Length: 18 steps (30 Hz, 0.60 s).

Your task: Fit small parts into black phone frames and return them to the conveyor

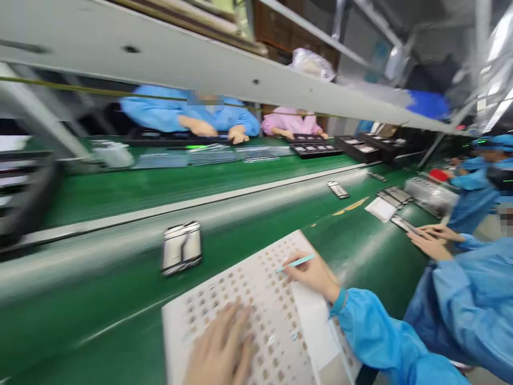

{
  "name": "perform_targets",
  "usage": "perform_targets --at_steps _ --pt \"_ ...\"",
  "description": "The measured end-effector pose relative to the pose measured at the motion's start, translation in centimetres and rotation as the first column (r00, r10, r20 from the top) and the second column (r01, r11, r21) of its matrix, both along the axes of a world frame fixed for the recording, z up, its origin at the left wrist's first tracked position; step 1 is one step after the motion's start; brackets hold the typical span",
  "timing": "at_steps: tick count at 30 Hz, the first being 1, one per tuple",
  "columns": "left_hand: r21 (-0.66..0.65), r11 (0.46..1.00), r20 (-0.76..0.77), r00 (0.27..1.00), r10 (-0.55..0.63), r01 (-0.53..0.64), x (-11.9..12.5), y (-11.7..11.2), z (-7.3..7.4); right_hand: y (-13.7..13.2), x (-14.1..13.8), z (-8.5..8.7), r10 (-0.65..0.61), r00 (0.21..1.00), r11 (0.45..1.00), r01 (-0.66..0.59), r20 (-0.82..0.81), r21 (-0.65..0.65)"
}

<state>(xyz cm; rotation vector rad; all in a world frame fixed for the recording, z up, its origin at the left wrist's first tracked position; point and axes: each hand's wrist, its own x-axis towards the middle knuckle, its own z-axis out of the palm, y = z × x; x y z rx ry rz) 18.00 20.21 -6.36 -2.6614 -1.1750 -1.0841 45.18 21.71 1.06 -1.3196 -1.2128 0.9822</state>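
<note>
A white sheet (248,267) with rows of small brownish squares lies on the green bench in front of me. My left hand (220,342), slightly blurred, rests on its lower left part with the fingers stretched out. Over the upper right part, my right hand (310,275) pinches a thin light-blue pen-like tool (302,261); its tip is near the squares. Smooth white paper (315,321) lies along the sheet's right side, under my right wrist. Beyond the sheet, to the left, sits a pale flat device part (181,248) with dark edges.
Another device part (338,189) lies farther along the green bench (120,289). A co-worker's hands (433,240) work at the right. Two people sit opposite, beside black trays (316,148). A white shelf (192,67) crosses overhead. A dark rack (28,187) stands at the left.
</note>
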Motion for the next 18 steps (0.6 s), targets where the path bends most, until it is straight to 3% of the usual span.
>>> perform_targets --at_steps 3,6,9,13,18 --pt "-0.082 0.996 -0.086 0.996 0.022 -0.029 0.9 -2.2 2.9 -0.5 0.6 -0.2 0.012 1.0 1.0 -0.012 -0.029 0.013" --pt "-0.188 0.98 -0.09 0.995 0.042 -0.059 1.7 -2.8 4.5 -0.4 1.5 -0.9 0.04 0.998 0.999 -0.04 -0.039 0.003" --pt "-0.259 0.964 -0.067 0.997 0.04 -0.056 2.0 -3.0 5.0 -0.6 2.2 -0.7 0.03 0.999 0.999 -0.031 0.022 0.025" --pt "-0.282 0.959 -0.049 0.998 0.032 -0.044 2.1 -3.2 5.2 -1.1 2.5 0.0 -0.09 0.986 0.988 0.07 0.143 0.136" --pt "-0.258 0.965 -0.038 0.999 0.035 -0.044 2.3 -3.2 5.3 -0.9 2.8 -0.1 -0.103 0.982 0.991 0.089 0.16 0.095"
